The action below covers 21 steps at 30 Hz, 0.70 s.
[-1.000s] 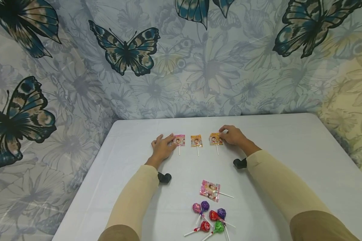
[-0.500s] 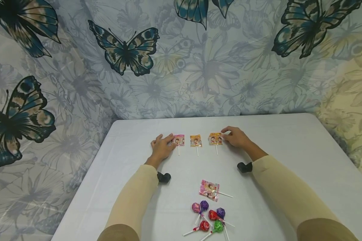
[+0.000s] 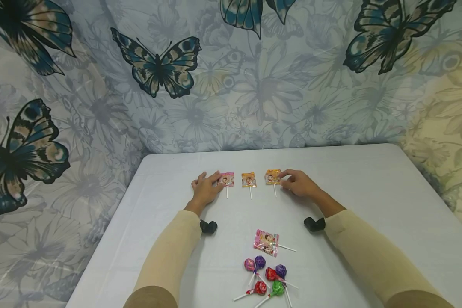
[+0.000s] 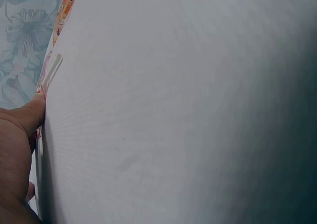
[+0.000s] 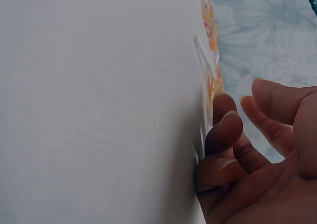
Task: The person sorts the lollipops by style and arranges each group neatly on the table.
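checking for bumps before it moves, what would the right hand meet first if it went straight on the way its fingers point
Most likely the rightmost orange-wrapped lollipop, right in front of the right hand; whether they touch is hard to tell.

Pink-wrapped lollipop (image 3: 229,179) left, orange-wrapped lollipop (image 3: 271,176) right, both flat on the table (image 3: 231,220), sticks nearward.

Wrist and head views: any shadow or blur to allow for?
Left wrist: dark, blurred patch over the white table at frame right, cause unclear; right wrist: soft shadow beside the right hand, orange wrappers slightly soft and edge-on; head: faint shadows beside both sleeves.
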Available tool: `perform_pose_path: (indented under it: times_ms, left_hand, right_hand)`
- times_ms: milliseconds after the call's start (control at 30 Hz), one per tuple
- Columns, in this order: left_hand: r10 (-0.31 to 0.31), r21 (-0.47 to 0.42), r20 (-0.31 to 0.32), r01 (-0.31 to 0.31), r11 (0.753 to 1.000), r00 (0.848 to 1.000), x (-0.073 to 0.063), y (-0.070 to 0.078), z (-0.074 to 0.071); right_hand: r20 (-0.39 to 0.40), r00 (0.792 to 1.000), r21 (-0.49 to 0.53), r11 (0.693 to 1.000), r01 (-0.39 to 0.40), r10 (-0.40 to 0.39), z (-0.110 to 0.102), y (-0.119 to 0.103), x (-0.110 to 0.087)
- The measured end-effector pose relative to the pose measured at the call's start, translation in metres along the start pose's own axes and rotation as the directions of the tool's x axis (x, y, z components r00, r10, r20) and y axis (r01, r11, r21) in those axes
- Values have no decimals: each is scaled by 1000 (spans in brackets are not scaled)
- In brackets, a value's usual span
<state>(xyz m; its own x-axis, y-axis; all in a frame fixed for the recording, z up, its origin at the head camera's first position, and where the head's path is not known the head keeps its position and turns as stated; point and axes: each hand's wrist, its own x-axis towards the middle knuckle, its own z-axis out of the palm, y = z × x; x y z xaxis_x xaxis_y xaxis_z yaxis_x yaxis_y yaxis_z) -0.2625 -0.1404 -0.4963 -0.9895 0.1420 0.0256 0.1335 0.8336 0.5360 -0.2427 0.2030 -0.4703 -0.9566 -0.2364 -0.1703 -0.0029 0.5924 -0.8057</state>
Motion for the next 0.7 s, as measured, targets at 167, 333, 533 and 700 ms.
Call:
perform_pose_path:
  times_ms: [167, 333, 533, 700]
  left_hand:
    - [-2, 3, -1, 2, 1000, 1000, 0, 0, 0]
    - [-6, 6, -5, 6, 1000, 1000, 0, 1, 0]
    - [-9, 3, 5, 9, 1000, 1000, 0, 1, -1]
    - [1, 2, -2, -1, 1000, 1000, 0, 1, 0]
  right_hand:
    - [23, 998, 27, 998, 54, -55, 7, 0, -5]
    - [66, 989, 44, 990, 131, -134, 14, -4, -11]
    - [146, 971, 68, 981, 181, -189, 24, -11, -19]
    - [228, 938, 96, 964, 246, -262, 33, -17, -26]
